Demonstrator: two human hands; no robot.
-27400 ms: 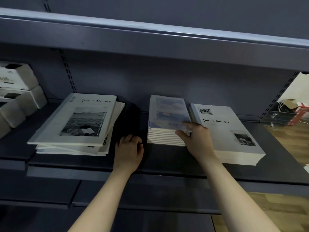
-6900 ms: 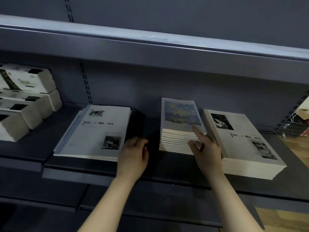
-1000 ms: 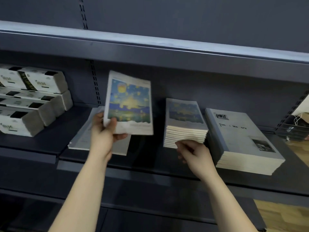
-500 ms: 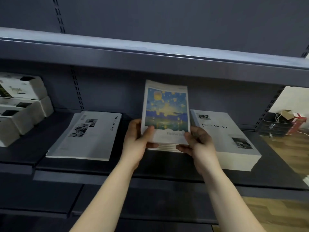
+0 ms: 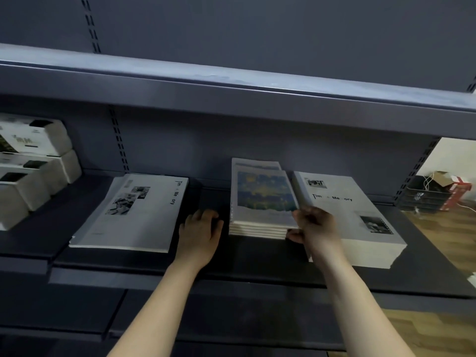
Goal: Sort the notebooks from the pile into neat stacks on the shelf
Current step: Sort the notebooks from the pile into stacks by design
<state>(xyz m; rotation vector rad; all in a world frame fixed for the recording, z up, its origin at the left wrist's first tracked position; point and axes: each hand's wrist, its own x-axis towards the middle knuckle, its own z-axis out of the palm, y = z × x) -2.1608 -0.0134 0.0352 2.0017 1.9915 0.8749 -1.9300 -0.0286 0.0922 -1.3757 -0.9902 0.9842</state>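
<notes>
The right hand (image 5: pixel 318 230) clasps the near corner of the painted-cover notebook stack (image 5: pixel 260 197), whose thin, light, slippery books are likely best squared from the edges; the left hand (image 5: pixel 199 235) rests loose and empty.

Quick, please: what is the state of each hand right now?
Left hand: open, rests on the shelf, holds nothing.
Right hand: closed, pinches the near right corner of the middle stack.
</notes>
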